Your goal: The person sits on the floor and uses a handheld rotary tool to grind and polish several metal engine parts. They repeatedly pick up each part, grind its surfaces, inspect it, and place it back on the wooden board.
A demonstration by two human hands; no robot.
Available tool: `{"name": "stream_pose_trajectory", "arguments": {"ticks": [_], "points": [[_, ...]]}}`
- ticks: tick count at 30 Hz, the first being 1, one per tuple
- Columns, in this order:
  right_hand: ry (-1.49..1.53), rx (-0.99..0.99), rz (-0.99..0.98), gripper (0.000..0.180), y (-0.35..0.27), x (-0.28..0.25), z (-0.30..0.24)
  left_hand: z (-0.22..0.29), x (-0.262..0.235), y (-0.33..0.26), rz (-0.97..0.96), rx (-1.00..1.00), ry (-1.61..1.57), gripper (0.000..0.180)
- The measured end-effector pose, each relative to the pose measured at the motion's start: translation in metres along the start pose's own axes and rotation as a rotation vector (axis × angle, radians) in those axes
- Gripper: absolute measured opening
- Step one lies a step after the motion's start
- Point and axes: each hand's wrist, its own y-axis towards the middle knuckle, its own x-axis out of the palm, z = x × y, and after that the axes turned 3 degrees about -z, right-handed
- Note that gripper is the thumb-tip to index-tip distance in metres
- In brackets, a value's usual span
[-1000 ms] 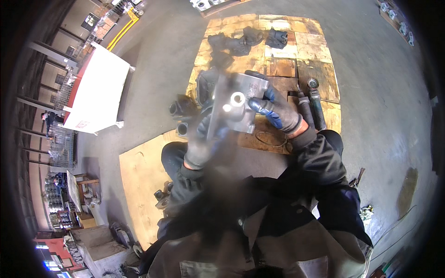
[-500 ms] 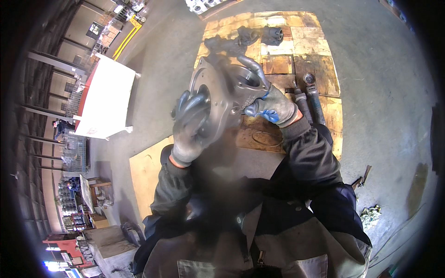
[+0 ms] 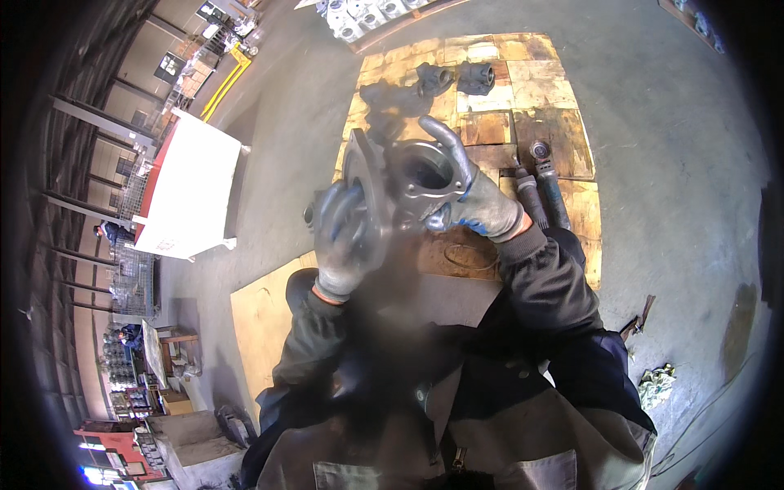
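Note:
I hold a grey cast-metal part (image 3: 400, 175) with a round flange and a wide bore up close in front of me. My left hand (image 3: 343, 245), in a grey and blue glove, grips the flange on the left side. My right hand (image 3: 474, 200), gloved the same way, wraps the body of the part from the right, with one finger curled over the top edge. Below the part lie wooden boards (image 3: 531, 131) on the floor.
Two dark castings (image 3: 457, 77) sit at the far end of the boards. Two grinders or similar power tools (image 3: 543, 184) lie to the right of my hands. A red and white bin (image 3: 188, 192) stands at left. Plywood sheet (image 3: 261, 318) lies beside my knee.
The part has been turned in my hands: its flat face with a hole showed first, and the flange is now edge-on at left with the bore facing me. Both hands kept hold.

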Motion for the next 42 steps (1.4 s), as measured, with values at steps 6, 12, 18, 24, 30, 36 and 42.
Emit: {"name": "stream_pose_trajectory", "arguments": {"ticks": [6, 12, 18, 24, 30, 36, 42], "points": [[-0.09, -0.015, 0.011, 0.12, 0.0, -0.002, 0.007, -0.004, 0.016, -0.018, 0.067, -0.079, -0.065, 0.047], [-0.026, 0.035, 0.092, 0.138, 0.002, -0.001, 0.013, 0.0, 0.021, -0.026, 0.039, -0.113, -0.056, 0.054], [-0.09, -0.01, 0.11, 0.111, 0.001, 0.001, 0.019, 0.012, 0.013, -0.02, -0.22, -0.281, -0.192, 0.059], [-0.375, 0.102, 0.169, 0.11, -0.004, 0.003, 0.028, 0.009, -0.002, -0.011, -0.392, -0.859, -1.179, 0.043], [-0.977, 0.084, 0.167, 0.094, -0.009, 0.014, 0.035, 0.001, 0.022, -0.017, -0.431, -0.016, 0.037, 0.01], [-1.103, -0.042, 0.128, 0.082, 0.003, 0.02, 0.046, -0.003, 0.032, -0.029, -0.364, -0.221, -0.101, 0.011], [-1.259, -0.143, 0.065, 0.075, 0.006, 0.013, 0.062, -0.016, 0.025, -0.015, -0.331, -0.138, -0.118, 0.014]]}}
